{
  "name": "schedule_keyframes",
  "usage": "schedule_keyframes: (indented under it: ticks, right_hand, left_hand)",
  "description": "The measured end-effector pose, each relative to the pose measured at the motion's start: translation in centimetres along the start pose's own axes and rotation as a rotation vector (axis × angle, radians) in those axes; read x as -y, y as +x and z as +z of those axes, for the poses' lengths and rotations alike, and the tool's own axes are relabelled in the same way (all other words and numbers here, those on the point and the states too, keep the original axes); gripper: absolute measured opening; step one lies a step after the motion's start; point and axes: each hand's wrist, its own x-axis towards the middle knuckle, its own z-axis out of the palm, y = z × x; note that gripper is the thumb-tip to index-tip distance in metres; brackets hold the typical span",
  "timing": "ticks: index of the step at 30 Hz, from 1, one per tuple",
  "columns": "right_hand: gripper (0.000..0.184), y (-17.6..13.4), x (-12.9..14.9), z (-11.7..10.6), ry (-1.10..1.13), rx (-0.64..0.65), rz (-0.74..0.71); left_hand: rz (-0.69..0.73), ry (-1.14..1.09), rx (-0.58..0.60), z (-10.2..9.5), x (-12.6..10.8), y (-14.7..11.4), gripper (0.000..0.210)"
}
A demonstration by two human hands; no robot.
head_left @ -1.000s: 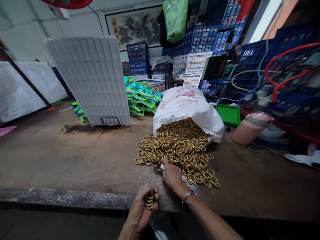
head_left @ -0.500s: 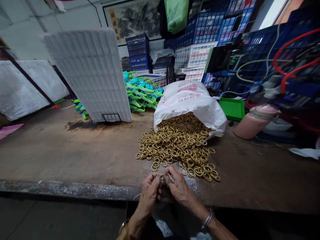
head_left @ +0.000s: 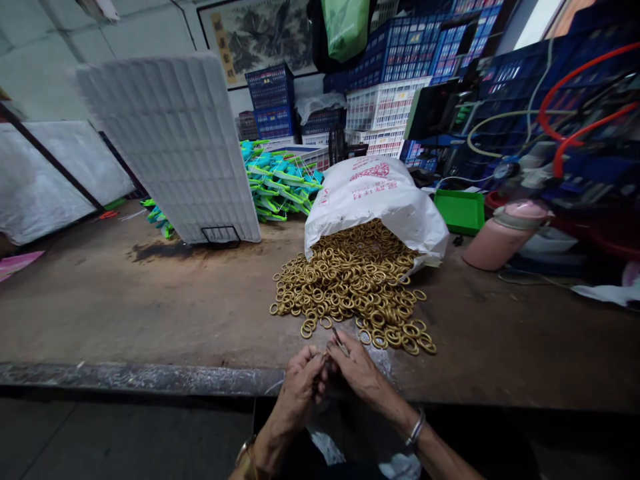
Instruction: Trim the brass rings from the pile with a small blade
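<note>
Lower centre: left hand (head_left: 299,383) curled, contents too hidden to tell; right hand (head_left: 361,373), just beside, closed round small dark tool (head_left: 339,341); gold rings (head_left: 345,283) heaped mid-frame at mouth of white sack (head_left: 370,197).

I count remotely: at six o'clock, one left hand (head_left: 299,380), one right hand (head_left: 357,373), one slim tool (head_left: 341,342); at five, gold rings (head_left: 345,288) beyond counting; at two, one sack (head_left: 367,193); at three, one green tray (head_left: 459,212), one pink bottle (head_left: 499,241).

A pink bottle (head_left: 500,241) stands just beside a green tray (head_left: 459,212). Blue crates (head_left: 400,60) sit on white crates (head_left: 385,105) near a framed picture (head_left: 273,40).
</note>
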Motion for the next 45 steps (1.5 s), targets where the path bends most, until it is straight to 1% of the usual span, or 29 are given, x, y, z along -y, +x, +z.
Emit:
schedule_keyframes:
  ticks: [4, 6, 9, 11, 14, 17, 20, 23, 26, 30, 33, 35, 38, 42, 45]
  right_hand:
    - [0.021, 0.0, 0.3, -0.1, 0.024, 0.021, 0.033]
    - [0.022, -0.1, 0.1, -0.2, -0.020, 0.007, 0.024]
    - [0.017, -0.4, -0.5, -0.1, -0.197, -0.017, -0.075]
    - [0.010, -0.8, -0.9, 0.0, -0.312, 0.013, -0.148]
    - [0.023, -1.3, -0.9, 0.3, -0.423, 0.083, -0.178]
    - [0.031, -1.4, -0.4, 0.5, -0.522, 0.100, -0.164]
    - [0.032, -1.3, 0.1, 0.6, -0.598, 0.103, -0.137]
    - [0.030, -1.1, 0.2, 0.5, -0.646, 0.138, -0.125]
    - [0.029, -0.8, -0.2, 0.3, -0.718, 0.158, -0.136]
    - [0.030, 0.4, -0.8, 0.0, -0.841, 0.094, -0.072]
    - [0.031, 1.7, -0.7, 0.2, -0.844, 0.059, -0.101]
    - [0.028, 2.4, -0.3, 0.6, -0.826, 0.032, -0.144]
    - [0.024, 3.4, 0.3, 1.4, -0.830, 0.012, -0.175]
    - [0.021, 4.1, 0.6, 2.3, -0.892, 0.003, -0.158]
    - [0.022, 4.3, 0.4, 2.5, -0.940, -0.002, -0.145]
  left_hand:
    - [0.007, -0.090, 0.026, 0.1, -0.1, -0.3, 0.030]
    - [-0.001, -0.131, 0.019, 0.2, -0.2, -0.4, 0.030]
    - [0.011, -0.157, -0.001, 0.2, -0.3, -0.5, 0.033]
    - [0.015, -0.158, -0.013, 0.2, -0.4, -0.5, 0.036]
    - [0.014, -0.151, -0.029, 0.3, -0.7, -0.6, 0.040]
    - [0.019, -0.134, -0.048, 0.3, -0.9, -0.7, 0.041]
    - [0.056, -0.101, -0.042, 0.0, -0.7, -0.6, 0.039]
    - [0.120, -0.047, -0.052, -0.3, -0.3, -0.6, 0.037]
    - [0.126, -0.049, -0.063, -0.4, 0.0, -1.0, 0.036]
    - [0.090, -0.158, -0.010, -0.3, 0.0, -2.0, 0.033]
    - [0.053, -0.291, 0.022, -0.7, -0.2, -2.2, 0.029]
    - [0.042, -0.344, 0.021, -1.1, -0.3, -2.1, 0.026]
    - [0.054, -0.368, 0.001, -1.9, -0.4, -1.9, 0.023]
    - [0.029, -0.433, -0.030, -2.3, -0.8, -1.8, 0.019]
    - [-0.025, -0.516, -0.026, -2.6, -1.0, -1.5, 0.024]
